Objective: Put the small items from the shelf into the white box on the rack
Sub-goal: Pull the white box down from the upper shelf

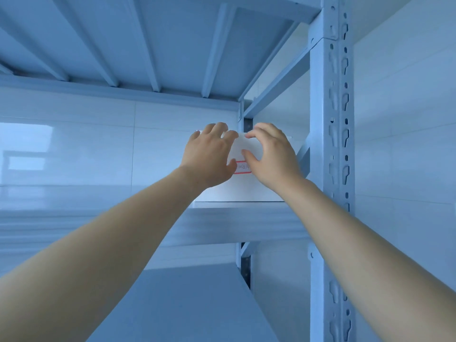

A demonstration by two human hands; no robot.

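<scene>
**Two hands take hold of the white box [241, 191] on its shelf [246, 223]**

Left of the box, a glossy tiled wall [74, 149] runs behind the open shelving. The left hand [209, 154] reaches up to the box's left side. Its fingers curl over the top edge and its thumb lies against the front face, so it grips the box. Just right of that thumb, a red-bordered label [243, 167] is stuck on the front of the box, its writing too small to read. The right hand [271, 156] holds the box's right side the same way: fingertips hooked over the top, thumb pressed on the front touching the label's right end. The box sits flat on the shelf, close to its front edge. Above the box is the ribbed underside of a higher shelf [148, 45]. Below it, a lower shelf [185, 304] stretches toward the viewer. Just right of the box stands a perforated upright post [330, 169]. I cannot see into the box from here.
</scene>
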